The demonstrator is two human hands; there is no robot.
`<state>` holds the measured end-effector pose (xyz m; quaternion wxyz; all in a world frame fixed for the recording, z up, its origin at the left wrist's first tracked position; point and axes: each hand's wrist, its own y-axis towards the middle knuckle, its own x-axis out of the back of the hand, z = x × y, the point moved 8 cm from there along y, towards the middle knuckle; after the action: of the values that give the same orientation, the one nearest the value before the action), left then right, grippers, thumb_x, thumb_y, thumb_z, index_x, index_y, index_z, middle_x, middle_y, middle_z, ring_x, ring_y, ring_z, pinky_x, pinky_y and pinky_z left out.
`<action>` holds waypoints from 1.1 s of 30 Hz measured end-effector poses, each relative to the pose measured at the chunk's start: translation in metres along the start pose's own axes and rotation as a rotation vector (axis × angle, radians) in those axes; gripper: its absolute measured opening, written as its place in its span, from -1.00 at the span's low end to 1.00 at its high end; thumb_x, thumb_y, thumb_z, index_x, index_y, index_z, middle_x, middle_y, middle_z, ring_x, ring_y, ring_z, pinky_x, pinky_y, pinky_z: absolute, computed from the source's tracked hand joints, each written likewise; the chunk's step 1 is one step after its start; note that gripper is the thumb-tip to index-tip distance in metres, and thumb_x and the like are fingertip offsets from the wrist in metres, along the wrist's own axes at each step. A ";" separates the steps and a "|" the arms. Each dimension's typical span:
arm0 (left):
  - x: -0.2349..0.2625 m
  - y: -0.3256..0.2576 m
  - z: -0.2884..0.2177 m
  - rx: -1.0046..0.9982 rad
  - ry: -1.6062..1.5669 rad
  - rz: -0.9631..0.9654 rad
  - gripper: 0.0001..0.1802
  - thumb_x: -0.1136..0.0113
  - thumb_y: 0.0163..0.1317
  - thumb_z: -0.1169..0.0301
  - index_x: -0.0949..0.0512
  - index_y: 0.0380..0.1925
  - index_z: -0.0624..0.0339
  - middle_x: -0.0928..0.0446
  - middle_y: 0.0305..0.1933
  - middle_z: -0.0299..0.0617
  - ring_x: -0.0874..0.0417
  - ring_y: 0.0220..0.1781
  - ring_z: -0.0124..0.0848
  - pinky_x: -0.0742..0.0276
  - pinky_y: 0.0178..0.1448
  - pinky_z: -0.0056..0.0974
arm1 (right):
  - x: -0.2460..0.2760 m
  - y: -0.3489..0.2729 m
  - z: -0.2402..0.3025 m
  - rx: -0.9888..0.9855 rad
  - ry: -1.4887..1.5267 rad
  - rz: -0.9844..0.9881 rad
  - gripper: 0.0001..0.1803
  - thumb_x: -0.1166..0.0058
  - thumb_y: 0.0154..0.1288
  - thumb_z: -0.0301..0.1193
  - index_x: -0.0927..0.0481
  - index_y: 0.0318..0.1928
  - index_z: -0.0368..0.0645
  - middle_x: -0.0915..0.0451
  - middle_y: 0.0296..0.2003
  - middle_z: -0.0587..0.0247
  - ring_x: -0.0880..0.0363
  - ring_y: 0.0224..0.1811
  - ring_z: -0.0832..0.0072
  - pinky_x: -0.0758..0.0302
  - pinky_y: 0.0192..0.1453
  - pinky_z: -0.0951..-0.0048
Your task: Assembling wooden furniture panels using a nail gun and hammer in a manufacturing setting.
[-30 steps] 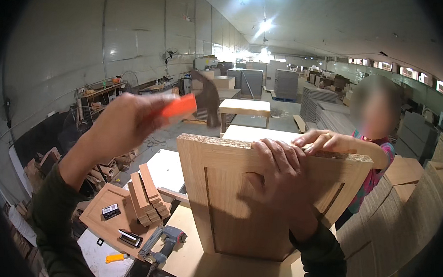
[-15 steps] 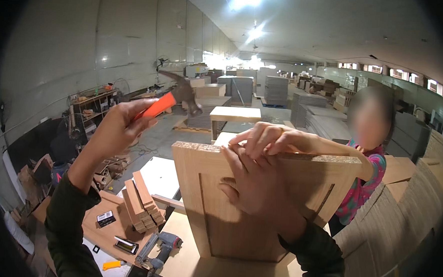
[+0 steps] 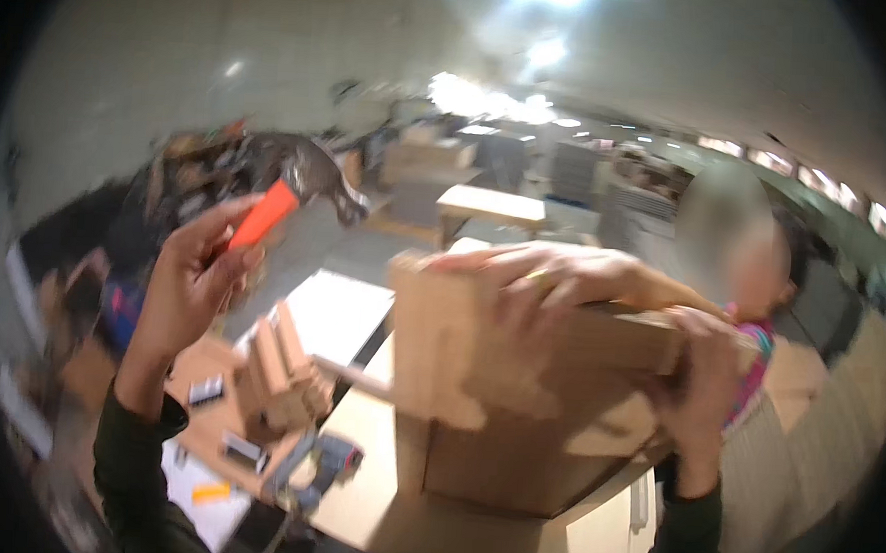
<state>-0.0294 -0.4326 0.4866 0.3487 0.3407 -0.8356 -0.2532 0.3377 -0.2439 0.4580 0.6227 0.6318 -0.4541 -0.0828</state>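
Raising hammer [image 3: 288,183] w/ left hand [image 3: 187,283], fingers clamped on orange grip, far left.
Right hand [image 3: 703,390] grips wooden panel [image 3: 518,381] upright at centre; co-worker's hand [image 3: 553,272] on top edge.

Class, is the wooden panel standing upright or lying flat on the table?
Upright: the wooden panel stands on edge on the table, with hands gripping its top.
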 end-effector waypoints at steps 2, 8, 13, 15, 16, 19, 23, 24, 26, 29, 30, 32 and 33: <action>0.032 -0.052 0.057 0.093 -0.087 -0.184 -0.60 -0.13 0.28 0.30 -0.42 0.10 0.17 -0.38 -0.54 -0.42 -0.34 -0.58 -0.72 -0.22 -0.60 -0.54 | 0.002 -0.018 -0.013 0.013 -0.044 -0.056 -0.30 -0.27 0.00 -0.10 -0.41 0.11 -0.21 -0.48 0.02 0.06 -0.40 0.12 0.10 -0.27 0.22 0.14; 0.129 -0.356 0.307 0.867 0.128 -0.774 -0.62 -0.13 0.24 0.32 -0.44 0.04 0.21 -0.44 -0.50 -0.27 -0.37 -0.72 -0.57 -0.29 -0.64 -0.47 | 0.009 -0.039 -0.064 0.019 0.024 -0.051 -0.36 -0.29 0.12 -0.26 -0.39 0.15 -0.32 -0.45 0.09 -0.01 -0.40 0.17 0.19 -0.27 0.29 0.22; 0.140 -0.620 0.442 1.398 -0.023 -0.990 -0.63 -0.10 0.21 0.35 -0.46 0.03 0.19 -0.45 -0.50 -0.26 -0.45 -0.67 -0.47 -0.34 -0.62 -0.38 | -0.001 -0.043 -0.066 0.025 -0.119 -0.156 -0.41 -0.29 0.15 -0.33 -0.41 0.11 -0.38 -0.48 0.04 -0.01 -0.49 0.07 0.25 -0.40 0.19 0.32; 0.178 -0.661 0.460 1.428 0.041 -0.939 -0.60 -0.10 0.23 0.27 -0.46 0.01 0.25 -0.55 -0.41 -0.14 -0.60 -0.47 -0.28 -0.50 -0.42 -0.21 | -0.005 -0.042 -0.073 -0.003 -0.085 -0.140 -0.46 -0.26 0.18 -0.29 -0.45 0.08 -0.35 -0.55 -0.03 0.03 -0.51 0.04 0.34 -0.43 0.13 0.37; 0.194 -0.644 0.465 1.467 0.480 -0.619 -0.55 -0.10 0.23 0.24 -0.43 0.06 0.27 -0.56 -0.26 -0.04 -0.60 -0.26 -0.20 -0.49 -0.21 -0.15 | -0.005 -0.043 -0.071 -0.024 0.001 -0.152 -0.44 -0.28 0.16 -0.26 -0.45 0.08 -0.36 -0.55 -0.04 0.03 -0.51 0.02 0.35 -0.44 0.11 0.36; 0.124 -0.446 0.440 0.900 1.183 -0.362 -0.31 -0.12 0.21 0.09 -0.27 0.23 0.34 -0.35 0.23 0.17 -0.31 0.31 -0.09 -0.18 0.34 -0.11 | -0.002 -0.040 -0.077 -0.119 0.160 -0.094 -0.28 -0.39 0.03 -0.31 -0.37 0.16 -0.36 -0.42 0.11 -0.03 -0.41 0.15 0.27 -0.37 0.25 0.28; -0.106 -0.213 0.310 0.441 -0.246 0.026 -0.04 -0.12 0.14 -0.16 -0.12 0.32 0.37 -0.11 0.40 0.10 -0.13 0.43 -0.11 -0.01 0.45 -0.16 | 0.034 -0.129 -0.099 0.056 -0.453 -0.502 -0.15 -0.22 0.19 -0.13 -0.10 0.29 -0.37 -0.27 0.19 -0.19 -0.25 0.27 0.05 -0.20 0.36 0.14; -0.165 -0.178 0.261 0.229 -0.332 0.105 0.09 -0.14 0.06 -0.25 -0.03 0.36 0.33 -0.08 0.42 0.07 -0.12 0.43 -0.14 0.01 0.45 -0.15 | 0.051 -0.229 -0.221 -0.116 -0.653 -0.529 -0.25 -0.04 0.33 -0.11 -0.10 0.30 -0.35 -0.18 0.25 -0.17 -0.19 0.32 0.09 -0.09 0.43 0.16; -0.233 -0.158 0.224 0.177 -0.531 0.316 0.24 -0.19 -0.09 -0.37 0.01 0.37 0.33 -0.11 0.41 0.04 -0.17 0.41 -0.20 -0.05 0.43 -0.12 | -0.047 -0.283 -0.147 -0.764 -0.349 -0.221 -0.38 0.19 0.43 -0.12 -0.09 0.34 -0.21 -0.18 0.31 0.04 -0.19 0.33 0.22 -0.14 0.39 0.25; -0.311 -0.130 0.259 0.193 -0.709 0.254 -0.05 -0.16 0.16 -0.15 -0.08 0.34 0.27 -0.34 0.12 -0.19 -0.37 -0.17 -0.50 -0.37 -0.22 -0.41 | -0.134 -0.325 -0.120 -1.010 0.090 -0.104 -0.42 0.05 0.36 -0.17 -0.21 0.28 -0.18 -0.37 0.00 0.20 -0.30 -0.05 0.43 -0.28 0.05 0.41; -0.337 -0.096 0.247 0.104 -0.737 0.313 -0.05 -0.16 0.15 -0.14 -0.08 0.34 0.27 -0.34 0.12 -0.19 -0.37 -0.16 -0.49 -0.37 -0.21 -0.40 | -0.159 -0.322 -0.103 -1.063 0.426 0.043 -0.44 -0.02 0.33 -0.20 -0.27 0.26 -0.17 -0.47 -0.15 0.28 -0.35 -0.24 0.53 -0.36 -0.12 0.49; -0.378 -0.050 0.207 -0.023 -0.774 0.402 -0.06 -0.17 0.14 -0.12 -0.09 0.33 0.28 -0.35 0.11 -0.18 -0.38 -0.14 -0.48 -0.37 -0.18 -0.39 | -0.160 -0.300 -0.062 -1.145 0.917 0.155 -0.48 -0.14 0.26 -0.19 -0.40 0.14 -0.19 -0.58 -0.27 0.34 -0.44 -0.35 0.60 -0.42 -0.24 0.56; -0.393 -0.035 0.186 -0.068 -0.787 0.438 -0.06 -0.17 0.14 -0.11 -0.10 0.33 0.28 -0.35 0.11 -0.18 -0.38 -0.13 -0.47 -0.36 -0.17 -0.38 | -0.147 -0.284 -0.044 -1.209 1.060 0.115 -0.49 -0.19 0.22 -0.15 -0.47 0.05 -0.22 -0.59 -0.23 0.33 -0.48 -0.28 0.56 -0.42 -0.19 0.56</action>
<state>0.0497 -0.1273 0.1849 0.0607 0.0220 -0.9483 -0.3108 0.4165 -0.1668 0.1548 0.9927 0.1167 -0.0066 0.0287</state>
